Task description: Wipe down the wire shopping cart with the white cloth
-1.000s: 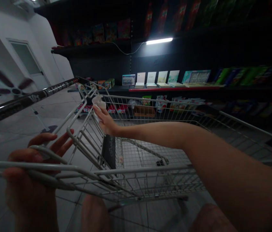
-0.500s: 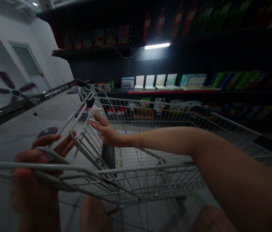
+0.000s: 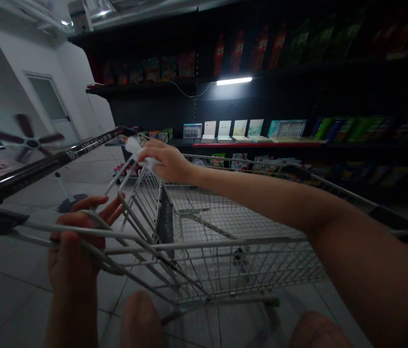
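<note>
A wire shopping cart (image 3: 225, 251) stands in front of me on the tiled floor. My left hand (image 3: 77, 241) grips the wire frame of the folding seat flap at the lower left, thumb over a bar and fingers curled behind it. My right hand (image 3: 165, 159) reaches across the cart and is closed on a small white cloth (image 3: 134, 147), pressing it on the upper wire edge of the flap near the cart's dark handle bar (image 3: 51, 164). My knees show at the bottom.
Dark store shelves (image 3: 261, 142) with cards, boxes and packets run along the back under a strip light (image 3: 233, 80). A standing fan (image 3: 30, 142) spins at the left by a white wall and door (image 3: 49, 99).
My right hand with the cloth has moved up and left along the flap's wire, from lower on the frame to its top edge. My left hand keeps its grip. The view tilted up slightly.
</note>
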`<state>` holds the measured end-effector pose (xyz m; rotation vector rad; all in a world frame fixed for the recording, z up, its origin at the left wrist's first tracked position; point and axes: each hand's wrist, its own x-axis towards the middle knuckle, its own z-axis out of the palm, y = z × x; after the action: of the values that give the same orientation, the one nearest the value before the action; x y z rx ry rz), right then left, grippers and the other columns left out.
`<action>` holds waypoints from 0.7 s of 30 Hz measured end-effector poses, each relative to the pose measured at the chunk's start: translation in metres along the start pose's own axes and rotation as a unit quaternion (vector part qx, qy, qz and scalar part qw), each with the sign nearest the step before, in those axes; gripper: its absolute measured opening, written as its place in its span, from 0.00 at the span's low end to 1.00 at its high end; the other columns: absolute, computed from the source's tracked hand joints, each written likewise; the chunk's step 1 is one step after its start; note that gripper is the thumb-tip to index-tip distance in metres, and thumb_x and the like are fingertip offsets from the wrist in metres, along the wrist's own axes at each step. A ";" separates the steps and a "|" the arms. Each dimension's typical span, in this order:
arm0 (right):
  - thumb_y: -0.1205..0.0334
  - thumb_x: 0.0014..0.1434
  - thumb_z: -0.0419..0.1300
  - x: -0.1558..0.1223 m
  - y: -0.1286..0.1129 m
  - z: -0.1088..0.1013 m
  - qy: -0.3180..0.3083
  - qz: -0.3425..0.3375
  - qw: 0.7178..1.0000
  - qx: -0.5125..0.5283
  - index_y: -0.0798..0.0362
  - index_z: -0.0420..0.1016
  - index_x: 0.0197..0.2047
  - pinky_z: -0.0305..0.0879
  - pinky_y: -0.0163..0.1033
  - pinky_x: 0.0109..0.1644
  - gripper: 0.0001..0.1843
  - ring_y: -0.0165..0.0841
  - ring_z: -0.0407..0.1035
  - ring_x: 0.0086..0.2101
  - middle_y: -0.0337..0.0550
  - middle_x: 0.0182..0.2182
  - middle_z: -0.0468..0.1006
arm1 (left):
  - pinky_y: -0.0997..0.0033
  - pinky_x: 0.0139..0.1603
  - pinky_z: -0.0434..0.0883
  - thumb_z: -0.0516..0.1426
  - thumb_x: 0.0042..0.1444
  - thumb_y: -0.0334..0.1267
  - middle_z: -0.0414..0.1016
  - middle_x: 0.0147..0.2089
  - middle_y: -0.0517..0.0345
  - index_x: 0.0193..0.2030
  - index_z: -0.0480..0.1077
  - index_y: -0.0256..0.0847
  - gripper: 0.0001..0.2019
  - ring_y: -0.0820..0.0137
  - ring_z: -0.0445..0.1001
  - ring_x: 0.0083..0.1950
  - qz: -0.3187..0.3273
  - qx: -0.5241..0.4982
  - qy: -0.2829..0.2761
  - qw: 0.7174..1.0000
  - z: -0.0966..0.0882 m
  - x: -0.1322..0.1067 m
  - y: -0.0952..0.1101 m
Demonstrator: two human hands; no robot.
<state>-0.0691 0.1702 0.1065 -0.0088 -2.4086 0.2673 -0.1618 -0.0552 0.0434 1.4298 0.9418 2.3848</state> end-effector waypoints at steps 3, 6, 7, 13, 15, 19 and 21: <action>0.78 0.54 0.48 0.034 -0.028 -0.022 -0.110 -0.107 0.988 -0.027 0.51 0.75 0.53 0.58 0.41 0.61 0.28 0.31 0.64 0.56 0.36 0.53 0.71 | 0.37 0.54 0.75 0.60 0.56 0.52 0.77 0.47 0.54 0.33 0.73 0.43 0.14 0.52 0.79 0.50 0.006 -0.013 -0.017 1.000 -0.002 0.003 -0.002; 0.80 0.52 0.51 0.041 -0.041 -0.025 -0.224 -0.129 0.963 -0.079 0.49 0.75 0.54 0.61 0.40 0.56 0.30 0.32 0.68 0.50 0.39 0.49 0.73 | 0.38 0.53 0.75 0.62 0.54 0.53 0.77 0.46 0.52 0.32 0.73 0.42 0.15 0.54 0.79 0.50 0.016 -0.021 -0.033 0.999 -0.002 0.006 -0.001; 0.80 0.53 0.51 0.038 -0.041 -0.027 -0.233 -0.129 0.958 -0.101 0.48 0.74 0.54 0.61 0.40 0.55 0.30 0.32 0.68 0.48 0.40 0.49 0.73 | 0.39 0.52 0.75 0.62 0.54 0.52 0.77 0.46 0.51 0.32 0.73 0.41 0.15 0.55 0.78 0.50 0.020 -0.020 -0.034 0.999 -0.001 0.007 -0.001; 0.78 0.55 0.51 0.021 -0.038 -0.036 -0.235 -0.156 0.942 -0.181 0.48 0.69 0.57 0.61 0.38 0.46 0.28 0.34 0.67 0.47 0.45 0.58 0.66 | 0.45 0.49 0.79 0.62 0.55 0.50 0.77 0.45 0.52 0.32 0.73 0.41 0.13 0.57 0.80 0.48 0.020 -0.032 -0.032 0.999 0.003 0.007 -0.002; 0.78 0.55 0.51 0.021 -0.041 -0.037 -0.250 -0.144 0.938 -0.192 0.49 0.68 0.57 0.60 0.38 0.44 0.28 0.33 0.67 0.45 0.46 0.59 0.65 | 0.46 0.49 0.79 0.61 0.56 0.50 0.77 0.46 0.53 0.33 0.73 0.41 0.13 0.55 0.80 0.48 0.020 -0.040 -0.047 0.998 0.000 0.008 -0.003; 0.78 0.54 0.50 0.009 -0.038 -0.047 -0.241 -0.100 0.941 -0.214 0.52 0.69 0.52 0.59 0.38 0.43 0.24 0.32 0.67 0.42 0.48 0.55 0.67 | 0.45 0.50 0.78 0.60 0.58 0.50 0.76 0.50 0.51 0.36 0.74 0.41 0.13 0.52 0.80 0.49 0.013 -0.038 -0.079 0.996 -0.006 0.009 -0.006; 0.77 0.54 0.51 -0.008 -0.027 -0.062 -0.229 -0.070 0.945 -0.222 0.54 0.71 0.47 0.59 0.38 0.43 0.19 0.32 0.66 0.41 0.48 0.50 0.70 | 0.45 0.50 0.78 0.60 0.58 0.49 0.76 0.50 0.51 0.36 0.74 0.42 0.12 0.52 0.79 0.50 0.007 -0.036 -0.076 0.996 -0.006 0.009 -0.006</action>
<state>-0.0209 0.1546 0.1524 0.0229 -2.8647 -0.3867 -0.1726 -0.0491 0.0442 1.5698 0.8013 2.2575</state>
